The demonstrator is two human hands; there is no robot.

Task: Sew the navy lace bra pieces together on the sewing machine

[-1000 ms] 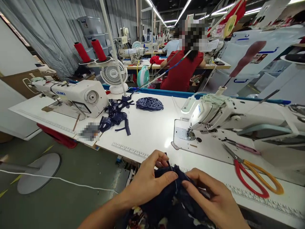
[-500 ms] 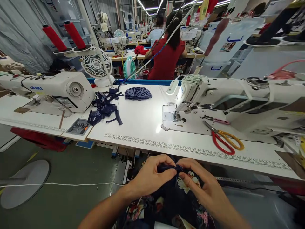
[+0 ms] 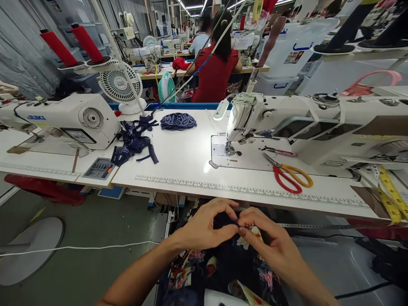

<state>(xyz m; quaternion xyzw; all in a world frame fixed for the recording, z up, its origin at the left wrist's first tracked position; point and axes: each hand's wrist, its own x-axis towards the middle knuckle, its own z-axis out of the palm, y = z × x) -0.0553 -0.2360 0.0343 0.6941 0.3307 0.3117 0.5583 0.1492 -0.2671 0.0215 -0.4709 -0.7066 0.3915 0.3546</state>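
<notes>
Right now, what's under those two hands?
Dark floral fabric shows below the left hand and right hand. They cover part of the navy cloth pinched between them; what lies beneath the floral fabric is hidden.

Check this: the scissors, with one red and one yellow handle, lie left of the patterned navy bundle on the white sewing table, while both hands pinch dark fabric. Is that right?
Not quite: the head view shows the scissors right of the patterned navy bundle, not left. The handle colours, the white sewing table and the left hand and right hand pinching dark fabric are correct.
</notes>
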